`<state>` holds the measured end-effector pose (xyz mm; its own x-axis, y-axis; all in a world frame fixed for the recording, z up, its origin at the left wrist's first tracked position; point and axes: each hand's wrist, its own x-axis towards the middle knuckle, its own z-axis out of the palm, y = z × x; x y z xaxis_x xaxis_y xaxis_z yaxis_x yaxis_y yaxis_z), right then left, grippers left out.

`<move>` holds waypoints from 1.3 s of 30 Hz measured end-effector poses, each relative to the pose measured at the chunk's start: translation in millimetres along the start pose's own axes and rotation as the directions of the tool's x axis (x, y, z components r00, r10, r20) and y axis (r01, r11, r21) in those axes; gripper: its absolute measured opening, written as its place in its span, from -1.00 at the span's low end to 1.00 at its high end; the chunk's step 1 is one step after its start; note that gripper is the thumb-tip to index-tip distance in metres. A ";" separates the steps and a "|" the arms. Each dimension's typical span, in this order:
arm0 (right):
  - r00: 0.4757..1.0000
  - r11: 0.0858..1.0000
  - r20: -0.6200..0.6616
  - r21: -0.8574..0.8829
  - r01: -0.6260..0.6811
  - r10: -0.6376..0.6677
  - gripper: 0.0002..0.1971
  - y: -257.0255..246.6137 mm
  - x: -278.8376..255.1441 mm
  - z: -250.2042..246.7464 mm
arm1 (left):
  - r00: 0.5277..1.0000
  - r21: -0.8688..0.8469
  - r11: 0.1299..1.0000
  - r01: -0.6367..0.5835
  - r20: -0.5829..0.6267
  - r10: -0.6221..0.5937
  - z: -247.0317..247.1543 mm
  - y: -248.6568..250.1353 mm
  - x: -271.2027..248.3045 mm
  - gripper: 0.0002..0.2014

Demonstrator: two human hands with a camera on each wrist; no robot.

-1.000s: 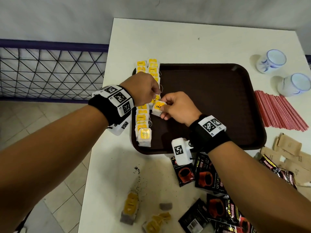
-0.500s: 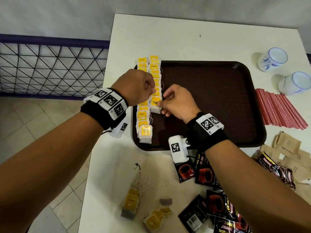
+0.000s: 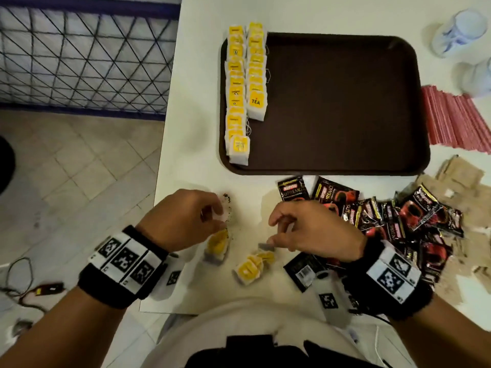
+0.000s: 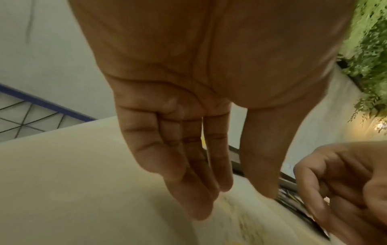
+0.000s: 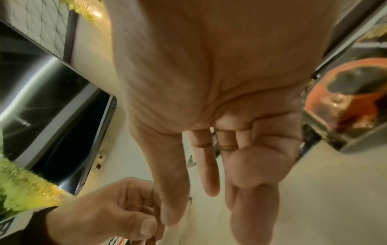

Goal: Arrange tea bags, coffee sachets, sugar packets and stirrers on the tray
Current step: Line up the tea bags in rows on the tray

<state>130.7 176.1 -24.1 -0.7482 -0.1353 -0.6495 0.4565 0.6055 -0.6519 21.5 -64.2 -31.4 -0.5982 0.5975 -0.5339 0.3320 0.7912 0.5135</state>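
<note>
A dark brown tray [image 3: 345, 102] carries two rows of yellow-tagged tea bags [image 3: 236, 96] along its left side; the right row ends in a bag marked TEA [image 3: 256, 102]. Two loose tea bags [image 3: 218, 245] [image 3: 251, 266] lie near the table's front edge. My left hand [image 3: 215, 216] hovers over the left one with fingers loosely curled, and nothing shows between them in the left wrist view [image 4: 240, 199]. My right hand [image 3: 272, 231] hangs relaxed beside a small grey tag [image 3: 265, 246] and holds nothing [image 5: 192, 207].
Black-and-red coffee sachets [image 3: 398, 216] are heaped right of my right hand. Brown sugar packets [image 3: 462, 176] and red stirrers [image 3: 451, 120] lie right of the tray, with two white cups [image 3: 457, 33] behind. Spilled tea specks [image 3: 227, 196] dot the table. A railing [image 3: 79, 54] stands left.
Both hands have drawn back from the tray to the table's front edge. The tea bag they held now lies at the end of the right row.
</note>
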 end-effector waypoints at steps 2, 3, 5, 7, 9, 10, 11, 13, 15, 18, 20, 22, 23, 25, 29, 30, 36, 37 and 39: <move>0.999 0.987 0.015 -0.151 0.046 -0.044 -0.61 -0.4 -5.7 10.6 | 0.996 0.021 0.997 0.080 0.046 -0.081 10.9 -0.6 -11.8 -0.69; 0.997 0.974 0.028 -0.215 0.075 -0.070 -0.60 -0.8 -7.0 14.7 | 0.991 0.030 0.994 0.108 0.073 -0.110 15.3 -0.6 -16.6 -0.63; 0.992 0.943 0.056 -0.310 0.122 -0.110 -0.59 0.4 -8.6 22.2 | 0.984 0.048 0.990 0.132 0.112 -0.137 24.0 1.1 -25.2 -0.53; 0.990 0.925 0.065 -0.354 0.140 -0.125 -0.62 4.1 -8.3 28.2 | 0.986 0.055 0.990 0.127 0.102 -0.132 31.3 4.2 -30.6 -0.50; 0.989 0.919 0.050 -0.365 0.150 -0.141 -0.69 8.7 -6.6 33.8 | 0.989 0.048 0.992 0.118 0.085 -0.122 35.8 8.5 -32.3 -0.48; 0.988 0.915 0.035 -0.373 0.155 -0.153 -0.74 10.8 -5.4 36.3 | 0.991 0.038 0.993 0.109 0.079 -0.112 37.5 10.6 -31.8 -0.46; 0.986 0.910 0.017 -0.381 0.161 -0.167 -0.78 12.8 -4.8 37.9 | 0.992 0.035 0.995 0.098 0.076 -0.101 38.9 13.0 -30.2 -0.44; 0.983 0.910 -0.021 -0.381 0.162 -0.184 -0.84 16.2 -5.9 37.9 | 0.995 0.056 0.996 0.065 0.075 -0.069 41.5 18.8 -25.3 -0.40; 0.983 0.930 -0.056 -0.336 0.148 -0.177 -0.92 18.9 -10.0 32.4 | 0.996 0.080 0.996 0.031 0.075 -0.037 44.8 24.5 -18.0 -0.42; 0.980 0.962 -0.120 -0.245 0.124 -0.157 -0.96 23.9 -17.9 19.5 | 0.998 0.075 0.995 -0.060 0.038 0.057 50.4 35.2 -8.7 -0.56; 0.977 0.978 -0.167 -0.184 0.099 -0.130 -0.92 27.8 -23.3 10.7 | 0.991 0.088 0.988 -0.130 0.016 0.129 54.8 42.9 -1.4 -0.64; 0.974 0.988 -0.206 -0.139 0.062 -0.090 -0.81 30.5 -28.4 3.1 | 0.988 0.116 0.982 -0.151 0.029 0.149 56.6 52.9 6.4 -0.64; 0.975 0.994 -0.216 -0.106 0.040 -0.062 -0.77 31.3 -30.0 -0.1 | 0.988 0.130 0.980 -0.151 0.049 0.146 56.4 56.8 10.0 -0.63; 0.975 1.000 -0.224 0.016 -0.004 0.008 -0.79 34.5 -32.2 -5.0 | 0.986 0.142 0.977 -0.161 0.074 0.152 55.2 62.5 15.3 -0.66; 0.977 0.981 -0.207 0.192 -0.007 0.048 -0.82 36.2 -35.9 -12.7 | 0.981 0.096 0.977 -0.193 0.006 0.193 55.2 63.9 16.1 -0.78; 0.979 0.977 -0.201 0.211 0.001 0.043 -0.84 35.7 -36.8 -14.6 | 0.980 0.067 0.977 -0.200 -0.006 0.201 54.9 62.3 14.5 -0.78; 0.976 0.967 -0.200 0.254 -0.030 0.083 -0.89 38.2 -41.9 -36.4 | 0.971 -0.181 0.954 -0.238 -0.029 0.237 42.9 53.6 12.3 -0.88; 0.973 0.963 -0.212 0.268 -0.033 0.092 -0.90 38.7 -41.9 -40.1 | 0.970 -0.213 0.947 -0.241 -0.041 0.238 39.1 53.7 12.1 -0.91; 0.966 0.962 -0.241 0.274 -0.024 0.092 -0.91 38.0 -40.6 -45.2 | 0.974 -0.283 0.932 -0.225 -0.059 0.217 31.6 54.2 12.6 -0.89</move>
<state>156.6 240.1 -4.8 -0.7968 0.1145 -0.5933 0.5883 0.3709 -0.7185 55.0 -9.7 -31.5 -0.5537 0.7463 -0.3695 0.2374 0.5668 0.7889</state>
